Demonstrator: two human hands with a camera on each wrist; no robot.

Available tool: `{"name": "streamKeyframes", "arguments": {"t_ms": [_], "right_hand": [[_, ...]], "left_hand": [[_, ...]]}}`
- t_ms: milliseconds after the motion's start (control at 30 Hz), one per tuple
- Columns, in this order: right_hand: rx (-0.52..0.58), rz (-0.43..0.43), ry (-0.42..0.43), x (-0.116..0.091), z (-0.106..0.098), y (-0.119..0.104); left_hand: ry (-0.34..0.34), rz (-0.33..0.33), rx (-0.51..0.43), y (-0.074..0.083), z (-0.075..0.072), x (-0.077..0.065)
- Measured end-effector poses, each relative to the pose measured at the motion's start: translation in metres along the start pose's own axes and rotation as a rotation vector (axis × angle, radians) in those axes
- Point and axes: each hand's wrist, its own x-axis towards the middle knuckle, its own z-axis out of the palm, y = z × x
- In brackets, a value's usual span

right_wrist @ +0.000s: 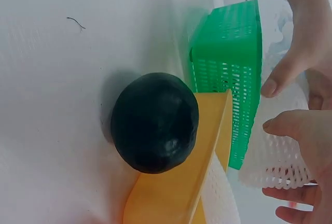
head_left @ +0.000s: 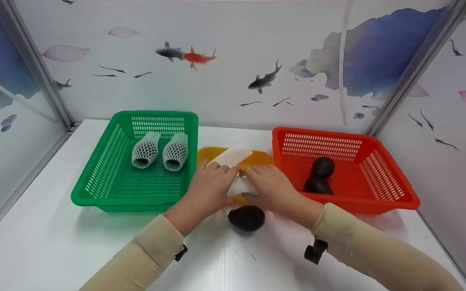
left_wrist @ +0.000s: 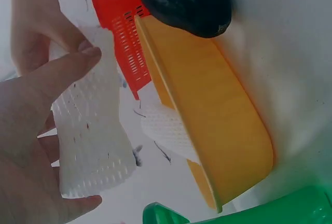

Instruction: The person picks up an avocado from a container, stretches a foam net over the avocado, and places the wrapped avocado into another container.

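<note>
Both hands hold one white foam net sleeve (left_wrist: 96, 125) above the front of the yellow basket (left_wrist: 212, 105). My left hand (head_left: 210, 184) grips one side of it, thumb on the near face and fingers behind. At the other side my right hand (head_left: 273, 190) pinches it, the two thumbs close together in the right wrist view. The net looks flat, its lower end spread a little. Just below the hands lies a dark, avocado-like fruit (head_left: 246, 218) on the table, untouched. A second foam net (head_left: 231, 157) leans inside the yellow basket.
On the left stands a green basket (head_left: 136, 200) with two net-wrapped dark fruits (head_left: 145, 150) inside. A red basket (head_left: 362, 200) on the right holds bare dark fruits (head_left: 323, 167). Printed panels (head_left: 225, 89) enclose the white table (head_left: 225, 262) at the back and sides.
</note>
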Motion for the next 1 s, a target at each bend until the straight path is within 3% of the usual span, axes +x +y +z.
{"name": "streamKeyframes", "arguments": {"t_ms": [200,533,767,1000], "right_hand": [[0.006,-0.024,0.023,-0.006,0.001,-0.005],[-0.01,-0.048,0.003,-0.018,0.004,-0.008],[-0.034,-0.081,-0.018,-0.029,0.009,-0.002],[-0.027,-0.11,-0.032,-0.04,0.019,0.002]], "left_hand": [[-0.05,-0.05,-0.071,0.003,0.008,-0.007],[0.044,0.037,-0.107,-0.004,0.017,-0.025],[-0.006,0.023,-0.115,-0.01,0.017,-0.036],[-0.017,0.076,-0.14,-0.008,0.017,-0.049]]}}
